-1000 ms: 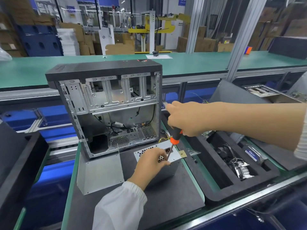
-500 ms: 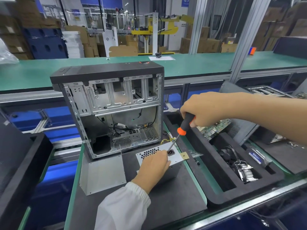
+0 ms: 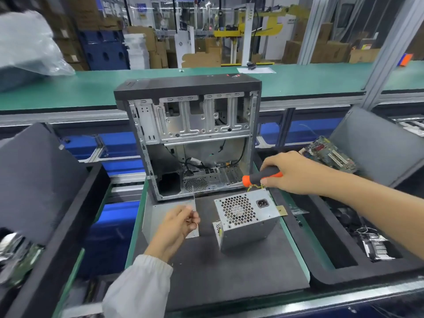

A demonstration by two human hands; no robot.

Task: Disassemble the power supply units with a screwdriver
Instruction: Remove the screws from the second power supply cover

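The table [image 3: 229, 276], covered with a dark mat, fills the lower centre of the frame. At its far edge, in the middle of the frame, an open computer case [image 3: 192, 138] stands upright with its bare metal interior facing the camera. A flat metal panel [image 3: 160, 216] lies on the mat just in front of the case, toward the left. Right of centre the power supply unit [image 3: 246, 216] sits on the mat on one edge, tilted; its perforated fan face with the power socket points up and toward the camera, and its long axis runs from left to right across the frame. A black foam tray [image 3: 344, 269] holding parts occupies the lower right. The right hand [image 3: 296, 174] grips the black and orange handle of the screwdriver [image 3: 261, 177] above the unit's far right corner; the tool lies roughly level, its shaft blurred and pointing left. The left hand [image 3: 179, 223], left of the unit and not touching it, pinches something small between its curled fingers; what it is cannot be made out.
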